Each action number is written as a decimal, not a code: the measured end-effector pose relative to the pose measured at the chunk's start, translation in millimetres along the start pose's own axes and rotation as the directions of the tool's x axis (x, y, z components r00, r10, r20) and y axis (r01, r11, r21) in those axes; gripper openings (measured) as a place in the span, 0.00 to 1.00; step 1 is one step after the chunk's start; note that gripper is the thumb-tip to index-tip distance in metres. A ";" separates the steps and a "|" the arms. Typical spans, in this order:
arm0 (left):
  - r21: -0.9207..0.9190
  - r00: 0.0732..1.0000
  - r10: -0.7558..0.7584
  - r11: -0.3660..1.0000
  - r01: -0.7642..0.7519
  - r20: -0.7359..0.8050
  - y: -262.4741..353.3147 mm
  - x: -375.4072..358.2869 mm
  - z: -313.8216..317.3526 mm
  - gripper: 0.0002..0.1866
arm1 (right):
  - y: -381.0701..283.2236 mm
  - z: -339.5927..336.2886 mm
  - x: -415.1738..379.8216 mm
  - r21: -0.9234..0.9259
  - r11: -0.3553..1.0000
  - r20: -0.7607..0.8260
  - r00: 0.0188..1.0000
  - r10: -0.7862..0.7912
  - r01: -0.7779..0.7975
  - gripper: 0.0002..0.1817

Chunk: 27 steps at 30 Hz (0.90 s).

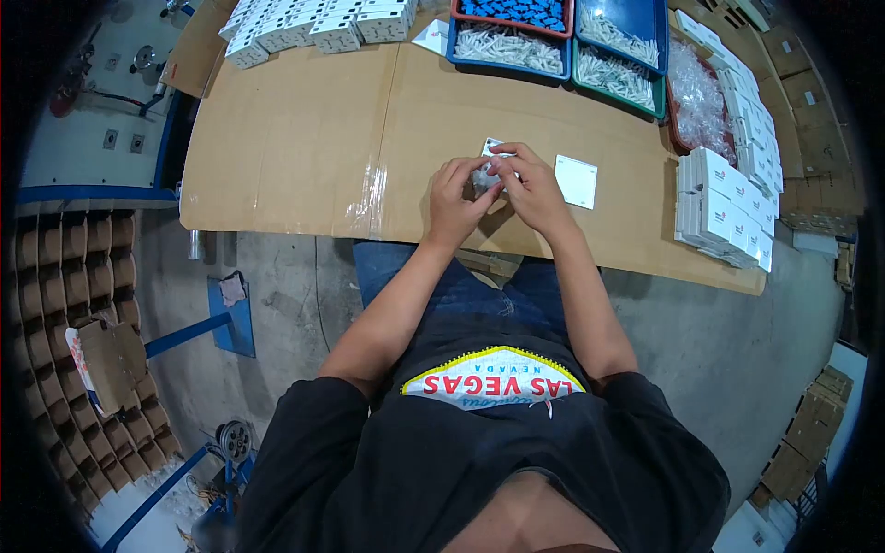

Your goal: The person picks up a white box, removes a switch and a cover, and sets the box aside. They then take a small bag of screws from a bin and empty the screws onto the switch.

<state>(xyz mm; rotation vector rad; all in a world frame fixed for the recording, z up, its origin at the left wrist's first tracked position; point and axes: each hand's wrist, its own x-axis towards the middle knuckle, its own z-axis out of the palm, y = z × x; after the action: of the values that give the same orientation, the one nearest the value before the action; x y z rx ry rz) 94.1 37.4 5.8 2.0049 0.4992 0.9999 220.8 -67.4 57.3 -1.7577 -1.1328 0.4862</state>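
Note:
My left hand [452,198] and my right hand [535,192] meet over the cardboard-covered table, near its front edge. Between their fingertips is a small clear plastic bag [483,179], pinched from both sides; its contents are too small to make out. Just behind the fingers, a white printed box or card [490,146] shows in part, the rest covered by my hands. To the right of my right hand lies a flat white square card or box [576,182], which neither hand touches.
Trays of white plastic pieces [509,48] and blue pieces [516,11] stand at the back. A red bin of clear bags [696,92] is to the right, beside stacked white boxes [724,207]. More white boxes [318,26] fill the back left. The cardboard sheet [286,147] covers the table.

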 end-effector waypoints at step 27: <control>-0.089 0.988 -0.155 0.984 0.153 -0.026 2.4 -0.9 -0.9 0.16 | 65.2 -61.7 100.6 -0.222 0.973 -0.313 0.949 -0.018 -0.055 0.11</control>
<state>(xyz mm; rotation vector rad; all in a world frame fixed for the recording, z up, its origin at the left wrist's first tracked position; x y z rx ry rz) 92.8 35.9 7.7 1.8459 0.6087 0.9439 346.2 -19.7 44.9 -1.9632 -0.9737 0.0795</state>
